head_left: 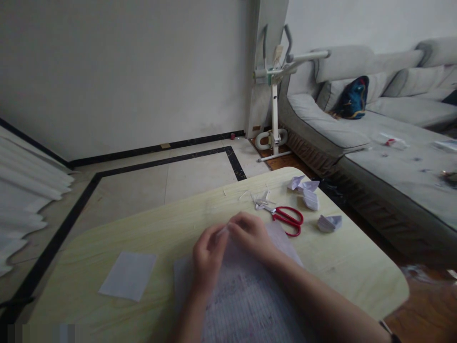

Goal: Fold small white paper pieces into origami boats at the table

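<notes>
My left hand (210, 248) and my right hand (250, 234) meet above a large written-on sheet of paper (246, 305). Between their closed fingertips is a small piece of white paper (224, 229), mostly hidden by the fingers. Just beyond my right hand lies a pair of scissors (288, 220) with red handles, its blade tips among thin paper scraps (262, 200). A square of white paper (128, 276) rests flat on the table, left of my left hand.
Several folded paper pieces (310, 199) sit near the right edge of the pale wooden table (357, 271). A grey sofa (400, 166) stands to the right, with exercise equipment (274, 105) behind the table. A white curtain (24, 200) hangs at the left.
</notes>
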Action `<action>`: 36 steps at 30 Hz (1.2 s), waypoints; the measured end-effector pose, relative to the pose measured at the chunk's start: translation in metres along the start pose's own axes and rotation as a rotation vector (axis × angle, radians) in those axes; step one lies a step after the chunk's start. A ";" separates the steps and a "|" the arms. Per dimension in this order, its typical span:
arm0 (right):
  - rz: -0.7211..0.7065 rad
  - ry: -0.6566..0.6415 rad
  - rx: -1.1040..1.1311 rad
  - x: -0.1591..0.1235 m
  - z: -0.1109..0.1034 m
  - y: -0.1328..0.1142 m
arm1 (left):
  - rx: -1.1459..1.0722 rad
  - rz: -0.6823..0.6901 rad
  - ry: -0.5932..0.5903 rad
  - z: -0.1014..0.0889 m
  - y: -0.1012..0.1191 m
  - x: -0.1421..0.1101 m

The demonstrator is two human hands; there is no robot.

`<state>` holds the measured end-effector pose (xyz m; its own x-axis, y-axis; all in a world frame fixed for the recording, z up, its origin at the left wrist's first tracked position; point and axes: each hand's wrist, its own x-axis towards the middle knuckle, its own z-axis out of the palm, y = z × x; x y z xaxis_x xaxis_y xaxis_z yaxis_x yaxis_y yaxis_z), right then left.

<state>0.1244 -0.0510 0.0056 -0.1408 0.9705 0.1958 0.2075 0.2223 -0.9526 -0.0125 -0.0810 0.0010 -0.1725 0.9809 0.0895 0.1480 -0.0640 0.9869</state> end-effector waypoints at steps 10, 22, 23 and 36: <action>0.048 0.010 0.044 0.001 0.001 -0.002 | 0.091 -0.056 0.003 -0.003 0.003 0.001; 0.118 -0.009 0.083 0.001 -0.001 -0.006 | 0.069 -0.063 0.003 -0.002 0.000 0.003; 0.121 -0.010 0.084 0.001 -0.002 -0.006 | 0.070 -0.066 0.006 -0.002 0.000 0.002; 0.134 0.031 0.115 0.002 0.000 -0.006 | 0.069 -0.073 -0.035 -0.002 0.003 0.000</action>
<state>0.1227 -0.0499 0.0113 -0.0889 0.9935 0.0711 0.1105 0.0808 -0.9906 -0.0141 -0.0814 0.0039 -0.1515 0.9884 0.0119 0.2029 0.0193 0.9790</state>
